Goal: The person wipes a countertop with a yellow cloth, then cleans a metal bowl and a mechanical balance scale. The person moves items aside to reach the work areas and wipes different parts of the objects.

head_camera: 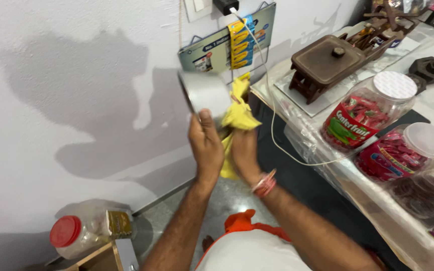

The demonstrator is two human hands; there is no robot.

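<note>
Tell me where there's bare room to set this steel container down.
Counter is crowded: scale, two candy jars, darker jars at right. Bare patches: the strip between scale and weight, and the floor below the hands, between wall and counter front. Left hand holds the container; right hand holds a yellow cloth.

Bright, even light; big soft shadows on white wall (51, 100), motion blur on steel container (204, 93), glare on counter's (377, 200) plastic cover
</note>
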